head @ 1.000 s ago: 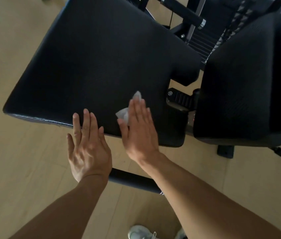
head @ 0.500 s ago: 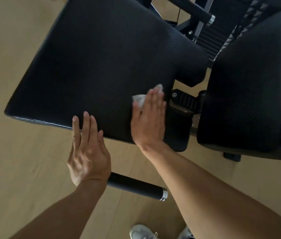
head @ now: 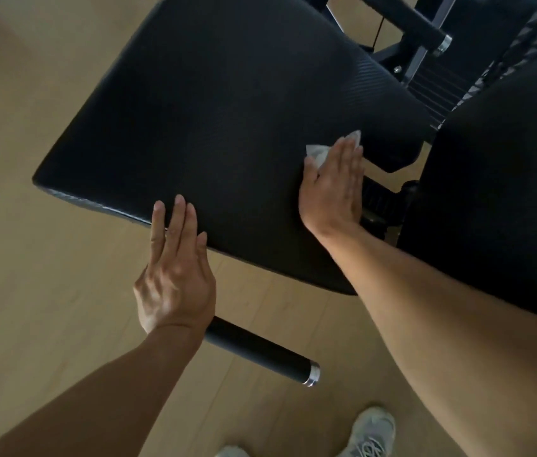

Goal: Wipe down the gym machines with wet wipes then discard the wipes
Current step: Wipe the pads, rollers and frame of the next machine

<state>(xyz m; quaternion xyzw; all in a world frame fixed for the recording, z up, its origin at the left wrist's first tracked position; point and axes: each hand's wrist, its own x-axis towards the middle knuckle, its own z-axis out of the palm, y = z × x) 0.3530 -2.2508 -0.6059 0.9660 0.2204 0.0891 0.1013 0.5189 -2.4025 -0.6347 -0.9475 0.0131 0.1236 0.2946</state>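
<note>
A large black padded seat point(head: 221, 127) of a gym machine fills the middle of the view. My right hand point(head: 333, 189) lies flat on its right side with straight fingers, pressing a white wet wipe point(head: 321, 151) against the pad; only the wipe's edges show past my fingertips. My left hand point(head: 174, 268) is flat too, its fingertips touching the seat's near edge. It holds nothing.
A second black pad point(head: 497, 199) stands close on the right, with a narrow gap and a black bracket point(head: 379, 196) between the two. A black handle with a chrome end point(head: 260, 351) juts out below the seat. Machine frame bars point(head: 422, 51) are behind. Wooden floor, my shoes point(head: 372, 430) below.
My right hand has slid the wipe across the seat to the right and farther away, toward the gap by the second pad. My left hand stays at the near edge.
</note>
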